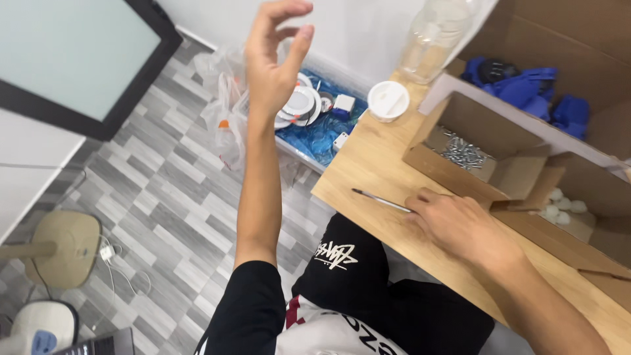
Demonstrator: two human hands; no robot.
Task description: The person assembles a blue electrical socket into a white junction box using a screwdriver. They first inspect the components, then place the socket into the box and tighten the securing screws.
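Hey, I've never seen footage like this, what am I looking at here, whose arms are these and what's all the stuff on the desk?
This is one picture from a camera worn on a person's head, looking down at their own two bare hands. No machine is involved. The left hand is raised in the air, fingers loosely curled, holding nothing. The right hand rests on a wooden desk, touching the end of a thin metal rod. Beside it stand open cardboard boxes: one with metal screws, one with small white pieces, and a larger one with blue items. A white lid and a clear plastic bottle sit at the desk's far edge. On the floor, a tray holds round white light fittings.
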